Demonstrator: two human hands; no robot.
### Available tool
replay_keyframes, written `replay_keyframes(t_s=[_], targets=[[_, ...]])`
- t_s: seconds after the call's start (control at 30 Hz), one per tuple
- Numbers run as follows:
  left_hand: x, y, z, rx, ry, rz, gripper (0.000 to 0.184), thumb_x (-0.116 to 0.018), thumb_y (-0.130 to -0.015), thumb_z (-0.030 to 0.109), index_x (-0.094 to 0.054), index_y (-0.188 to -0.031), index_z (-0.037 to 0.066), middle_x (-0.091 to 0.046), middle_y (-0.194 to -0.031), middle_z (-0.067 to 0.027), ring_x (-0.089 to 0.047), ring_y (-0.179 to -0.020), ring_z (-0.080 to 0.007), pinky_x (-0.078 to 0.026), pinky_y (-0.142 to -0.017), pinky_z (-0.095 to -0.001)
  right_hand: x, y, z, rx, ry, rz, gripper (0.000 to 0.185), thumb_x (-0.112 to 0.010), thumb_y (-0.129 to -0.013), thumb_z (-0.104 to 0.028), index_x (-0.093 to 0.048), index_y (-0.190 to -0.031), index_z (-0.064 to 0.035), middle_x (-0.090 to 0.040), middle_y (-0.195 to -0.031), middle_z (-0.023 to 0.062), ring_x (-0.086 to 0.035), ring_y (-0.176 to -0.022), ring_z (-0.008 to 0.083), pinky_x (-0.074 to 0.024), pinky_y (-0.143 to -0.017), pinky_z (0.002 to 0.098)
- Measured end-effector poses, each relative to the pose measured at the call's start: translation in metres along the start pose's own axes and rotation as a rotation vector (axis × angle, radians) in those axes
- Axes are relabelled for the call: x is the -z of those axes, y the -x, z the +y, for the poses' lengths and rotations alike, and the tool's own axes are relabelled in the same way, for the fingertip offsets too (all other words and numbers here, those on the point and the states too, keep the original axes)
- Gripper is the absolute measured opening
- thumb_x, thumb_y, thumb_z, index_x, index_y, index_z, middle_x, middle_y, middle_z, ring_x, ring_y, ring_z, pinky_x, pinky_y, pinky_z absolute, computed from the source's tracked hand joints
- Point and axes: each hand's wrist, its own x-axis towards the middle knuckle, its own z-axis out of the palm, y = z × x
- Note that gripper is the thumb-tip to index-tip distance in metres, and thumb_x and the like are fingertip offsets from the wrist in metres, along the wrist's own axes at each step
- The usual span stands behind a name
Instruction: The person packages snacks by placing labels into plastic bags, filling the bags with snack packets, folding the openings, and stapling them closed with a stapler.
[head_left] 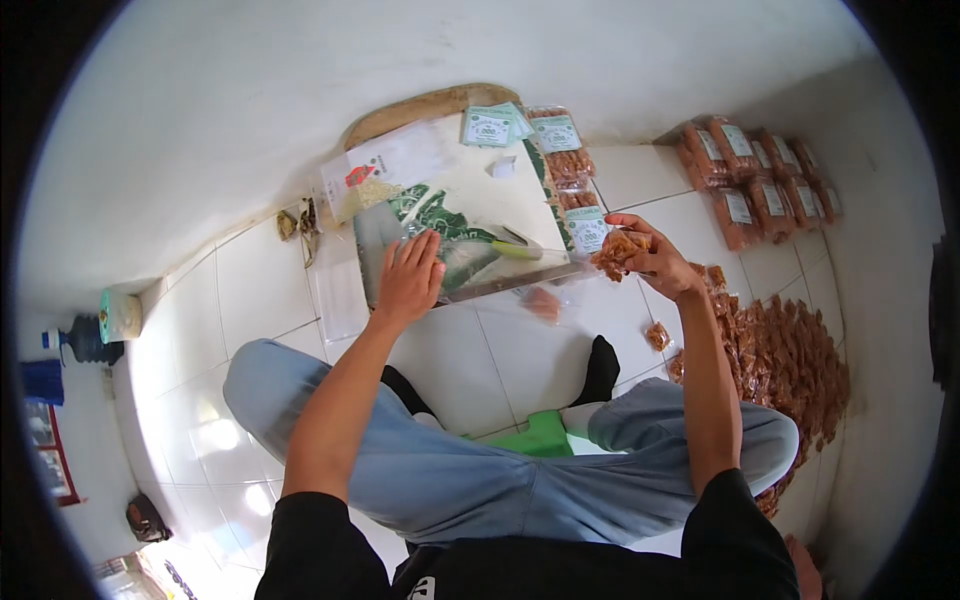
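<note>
My left hand (408, 278) lies flat with its fingers stretched out, on clear plastic at the front left of a low table (500, 195). My right hand (655, 262) is closed around small brown snack packets (618, 252), off the table's right front corner. Between the hands, clear plastic reaches along the front edge, with a reddish-brown packet (543, 303) showing in or behind it. A cutting tool with a yellow-green handle (515, 250) rests on the tabletop. Printed label cards (487, 126) are stacked at the back.
Loose brown packets (785, 360) form a large pile on the floor at right. Several labelled packs (770, 180) are stacked by the wall. More labelled bags (560, 140) lie along the table's right side. A green stool (535, 436) is between my legs.
</note>
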Motion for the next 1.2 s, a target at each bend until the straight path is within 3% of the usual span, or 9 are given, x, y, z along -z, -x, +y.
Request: replay_keyframes(t_s=[0.5, 0.7, 0.77, 0.8, 0.87, 1.03, 1.07, 1.1, 1.2], targets=[[0.012, -0.002, 0.001, 0.028, 0.071, 0.004, 0.043, -0.042, -0.099, 0.029, -0.045, -0.139, 0.013, -0.047, -0.141, -0.0097, -0.044, -0.128, -0.0258, -0.028, -0.108, -0.0520, -0.097, -0.066, -0.005, 0.220, -0.260, -0.036, 0.049, -0.053, -0.072, -0.006, -0.051, -0.121, -0.0049, -0.058, -0.113, 0.0188, -0.060, -0.096, 0.0271, -0.0484, -0.082, 0.0349], [0.045, -0.031, 0.032, 0.096, 0.228, 0.323, 0.045, -0.048, -0.097, 0.036, -0.049, -0.134, 0.009, -0.051, -0.136, -0.0135, -0.053, -0.119, -0.0283, -0.035, -0.103, -0.0500, -0.125, -0.080, 0.008, 0.242, -0.205, 0.037, 0.047, -0.052, -0.075, -0.002, -0.049, -0.122, -0.0019, -0.060, -0.106, 0.0146, -0.060, -0.095, 0.0236, -0.0483, -0.083, 0.0342], [0.075, -0.047, 0.061, 0.702, 0.897, -0.033, 0.049, -0.048, -0.096, 0.047, -0.054, -0.124, 0.006, -0.061, -0.120, -0.0129, -0.063, -0.101, -0.0272, -0.048, -0.090, -0.0452, -0.138, -0.083, 0.011, 0.327, -0.015, 0.097, 0.047, -0.052, -0.076, 0.002, -0.049, -0.123, -0.0011, -0.059, -0.104, 0.0125, -0.059, -0.090, 0.0213, -0.0489, -0.078, 0.0324], [0.085, -0.052, 0.069, 0.709, 0.896, -0.025, 0.049, -0.048, -0.096, 0.047, -0.054, -0.124, 0.006, -0.061, -0.120, -0.0129, -0.063, -0.101, -0.0272, -0.048, -0.090, -0.0452, -0.146, -0.081, 0.008, 0.315, 0.032, 0.079, 0.047, -0.053, -0.077, 0.003, -0.049, -0.124, -0.0004, -0.059, -0.103, 0.0106, -0.059, -0.088, 0.0178, -0.0491, -0.074, 0.0312], [0.099, -0.056, 0.075, 1.216, 1.996, -0.438, 0.059, -0.053, -0.090, 0.058, -0.056, -0.116, 0.005, -0.066, -0.099, -0.0066, -0.066, -0.087, -0.0201, -0.053, -0.079, -0.0379, -0.159, -0.073, 0.011, 0.402, 0.309, 0.068, 0.047, -0.055, -0.077, 0.001, -0.049, -0.124, -0.0005, -0.059, -0.102, 0.0106, -0.059, -0.087, 0.0169, -0.0489, -0.072, 0.0312], [0.129, -0.044, 0.073, 0.970, 2.273, -0.411, 0.050, -0.044, -0.094, 0.054, -0.058, -0.108, 0.008, -0.065, -0.100, -0.0062, -0.066, -0.088, -0.0202, -0.055, -0.080, -0.0360, -0.196, -0.067, -0.004, 0.784, 1.111, -0.021, 0.068, -0.067, -0.074, -0.007, -0.041, -0.136, -0.0032, -0.057, -0.108, 0.0126, -0.055, -0.098, 0.0275, -0.0422, -0.091, 0.0386], [0.140, -0.044, 0.074, 1.033, 2.277, -0.396, 0.048, -0.037, -0.097, 0.050, -0.057, -0.112, 0.009, -0.064, -0.103, -0.0067, -0.066, -0.090, -0.0204, -0.056, -0.080, -0.0369, -0.198, -0.065, -0.008, 0.737, 1.084, -0.111, 0.080, -0.074, -0.075, -0.024, -0.034, -0.142, -0.0035, -0.055, -0.115, 0.0155, -0.050, -0.108, 0.0354, -0.0340, -0.101, 0.0446], [0.146, -0.042, 0.074, 1.096, 2.280, -0.383, 0.048, -0.030, -0.100, 0.046, -0.056, -0.115, 0.010, -0.064, -0.106, -0.0071, -0.066, -0.092, -0.0207, -0.056, -0.079, -0.0377, -0.200, -0.064, -0.008, 0.737, 1.084, -0.114, 0.080, -0.074, -0.075, -0.024, -0.034, -0.142, -0.0035, -0.055, -0.115, 0.0155, -0.050, -0.108, 0.0354, -0.0340, -0.101, 0.0446], [0.154, -0.030, 0.070, 0.911, 2.349, -0.456, 0.048, -0.031, -0.100, 0.049, -0.056, -0.116, 0.010, -0.064, -0.109, -0.0062, -0.065, -0.098, -0.0205, -0.055, -0.084, -0.0368, -0.202, -0.064, -0.003, 0.909, 1.163, -0.175, 0.096, -0.066, -0.077, -0.061, -0.028, -0.143, -0.0022, -0.050, -0.121, 0.0180, -0.045, -0.111, 0.0421, -0.0291, -0.103, 0.0529]])
